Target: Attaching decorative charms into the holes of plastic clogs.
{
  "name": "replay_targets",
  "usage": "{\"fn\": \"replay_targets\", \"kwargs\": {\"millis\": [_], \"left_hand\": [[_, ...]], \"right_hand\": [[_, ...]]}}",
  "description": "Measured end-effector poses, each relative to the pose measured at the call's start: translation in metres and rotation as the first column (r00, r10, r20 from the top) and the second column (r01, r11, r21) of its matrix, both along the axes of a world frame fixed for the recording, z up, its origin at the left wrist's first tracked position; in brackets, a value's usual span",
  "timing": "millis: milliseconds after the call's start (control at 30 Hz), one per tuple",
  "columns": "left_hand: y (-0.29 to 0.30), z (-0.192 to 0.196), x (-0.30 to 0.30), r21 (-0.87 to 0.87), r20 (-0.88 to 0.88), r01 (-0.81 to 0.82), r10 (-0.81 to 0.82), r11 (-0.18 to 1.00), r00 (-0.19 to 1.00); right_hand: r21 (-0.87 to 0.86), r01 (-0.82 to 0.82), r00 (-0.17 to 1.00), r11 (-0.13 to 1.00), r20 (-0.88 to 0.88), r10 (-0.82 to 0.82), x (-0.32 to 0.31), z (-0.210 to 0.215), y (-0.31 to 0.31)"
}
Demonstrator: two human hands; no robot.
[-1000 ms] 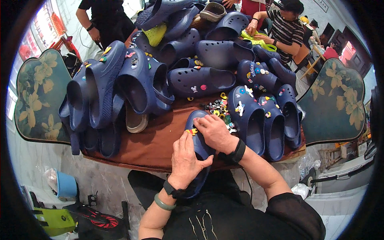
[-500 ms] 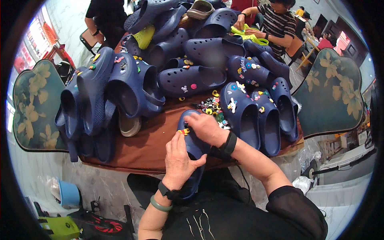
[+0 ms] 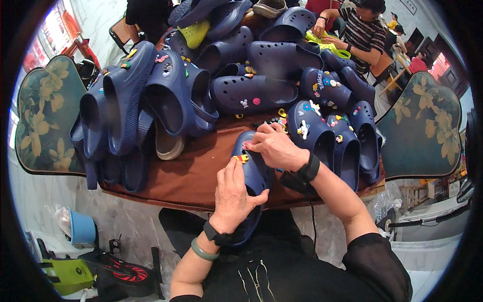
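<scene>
A brown surface (image 3: 186,176) was seen spread across the middle of the view, flanked by two dark green chair backs with a yellow flower pattern, one at the left (image 3: 45,116) and one at the right (image 3: 420,126). Most of the surface was covered by a heap of navy blue clogs (image 3: 166,95), some stood on edge at the left, others laid flat and studded with small coloured charms. A pair of decorated clogs (image 3: 332,141) was set just to the right of the hands. At the far side, a person in a striped shirt (image 3: 365,35) was seated with yellow-green clogs (image 3: 327,43) at hand.

One navy clog (image 3: 254,176) was held at the near edge of the surface, its toe pointing away and its heel hanging over the edge toward the lap. The left hand (image 3: 234,194) was laid on it from the left, fingers loosely spread and the thumb hooked over its right side. The right hand (image 3: 274,148) was curled over the toe, its fingertips pressed together on a pinkish charm (image 3: 246,146). A small yellow charm (image 3: 241,158) was seated on the clog just above the left fingertips. A scatter of loose charms (image 3: 276,121) was lying just beyond the right hand.
</scene>
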State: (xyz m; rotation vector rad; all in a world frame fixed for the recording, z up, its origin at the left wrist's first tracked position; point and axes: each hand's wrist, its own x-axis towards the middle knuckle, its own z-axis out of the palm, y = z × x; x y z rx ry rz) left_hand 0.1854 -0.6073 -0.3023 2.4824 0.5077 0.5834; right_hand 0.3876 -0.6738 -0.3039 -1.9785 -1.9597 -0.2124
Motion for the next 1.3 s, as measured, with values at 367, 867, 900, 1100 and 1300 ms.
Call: {"fn": "replay_targets", "kwargs": {"millis": [367,867,900,1100,1300], "left_hand": [[0.001,-0.003,-0.001,-0.002,0.009,0.014,-0.014,1.0,1.0],[0.007,0.003,-0.004,-0.051,-0.007,-0.014,0.014,0.999,1.0],[0.014,0.002,-0.006,-0.043,-0.004,-0.004,0.004,0.999,1.0],[0.033,-0.002,-0.007,0.009,-0.011,0.019,-0.019,1.0,1.0],[0.031,-0.003,-0.007,-0.023,0.012,0.02,-0.02,1.0,1.0]], "right_hand": [[-0.334,-0.041,0.994,0.942,0.082,0.072,0.007,0.02,0.017],[0.236,0.253,0.932,0.938,-0.321,-0.171,0.049,-0.002,-0.027],[0.193,0.373,0.903,0.908,-0.3,-0.307,0.056,0.0,-0.041],[0.006,0.399,0.883,0.917,0.266,-0.386,0.049,-0.02,-0.077],[-0.121,0.428,0.87,0.896,0.322,-0.373,0.043,-0.03,-0.053]]}}
